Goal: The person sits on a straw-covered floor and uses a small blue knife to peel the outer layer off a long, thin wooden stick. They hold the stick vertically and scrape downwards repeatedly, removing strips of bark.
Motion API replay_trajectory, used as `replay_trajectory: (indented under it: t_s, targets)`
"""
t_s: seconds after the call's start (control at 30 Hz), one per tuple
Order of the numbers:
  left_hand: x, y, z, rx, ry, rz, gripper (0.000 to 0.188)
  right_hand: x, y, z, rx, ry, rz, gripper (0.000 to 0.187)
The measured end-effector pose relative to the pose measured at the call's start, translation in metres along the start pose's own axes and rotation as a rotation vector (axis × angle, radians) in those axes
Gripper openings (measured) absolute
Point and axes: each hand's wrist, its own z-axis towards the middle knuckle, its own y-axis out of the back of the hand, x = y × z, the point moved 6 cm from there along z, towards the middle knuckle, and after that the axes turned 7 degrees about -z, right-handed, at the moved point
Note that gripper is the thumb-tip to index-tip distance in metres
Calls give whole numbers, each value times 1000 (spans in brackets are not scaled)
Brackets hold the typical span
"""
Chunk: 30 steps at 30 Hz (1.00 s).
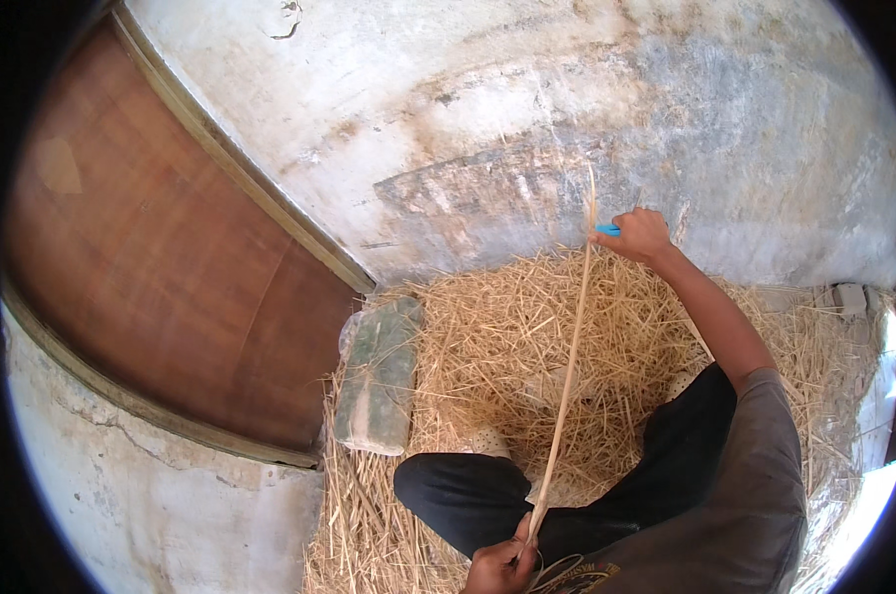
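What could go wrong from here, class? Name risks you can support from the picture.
The long pale strip, stretched between the left hand and the right hand, might split or slip if pulled hard. The blue item in the right hand could cut skin if sharp, which is unclear.

Loose straw (497, 337) covers the floor (869, 416); a worn greenish slab (379, 371) lies on the left.

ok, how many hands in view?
2: left hand low in the picture, gripping a pale strand; right hand higher, near the wall, holding a small blue item at the strand.
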Motion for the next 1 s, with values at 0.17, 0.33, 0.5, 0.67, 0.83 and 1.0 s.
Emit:
replay_trajectory:
  t_s: [0.17,0.33,0.5,0.67,0.83,1.0]
  targets:
    - [13,-10,-42,35,531,-365,23,-174,-54,3,-235,-728,311,88]
    - [-15,-4,-6,-277,107,72,16,-160,-106,-43,-63,-540,334,95]
    - [-63,-34,47,-28,-77,273,38,-50,-52,-72,199,-145,323,85]
    - [-88,-48,65,-31,-188,262,37,90,4,-133,-59,374,540,70]
    - [-90,-55,71,-60,-212,326,36,144,24,-185,-119,661,461,68]
    - [-96,-54,58,-146,-452,703,34,131,17,-145,-200,405,335,71]
